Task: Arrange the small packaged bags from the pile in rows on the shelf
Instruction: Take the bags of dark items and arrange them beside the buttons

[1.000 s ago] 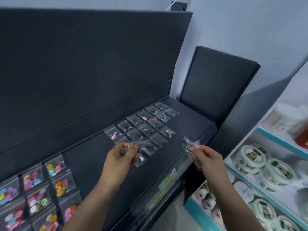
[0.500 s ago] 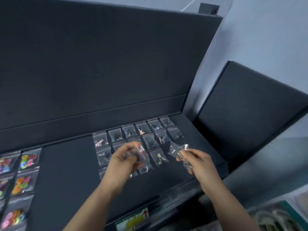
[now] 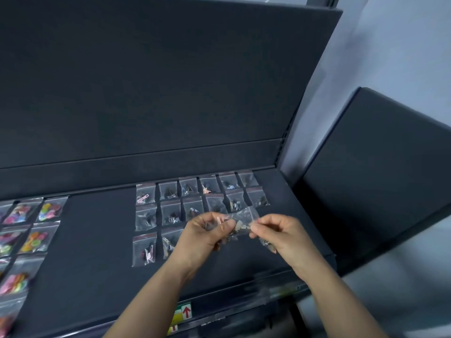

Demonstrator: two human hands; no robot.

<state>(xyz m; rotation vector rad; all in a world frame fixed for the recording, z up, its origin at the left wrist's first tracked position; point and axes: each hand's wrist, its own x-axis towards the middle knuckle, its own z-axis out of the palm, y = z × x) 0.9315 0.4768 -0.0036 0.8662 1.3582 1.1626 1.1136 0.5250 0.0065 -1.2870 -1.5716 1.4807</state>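
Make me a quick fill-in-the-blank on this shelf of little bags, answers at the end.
The back row of small bags counts ___ bags.
The colourful bags lie at the shelf's ___ end.
The left hand and right hand pinch the held bags; left of them the front row shows ___ bags.
The label's arrow is ___.
Answers: six, left, two, red.
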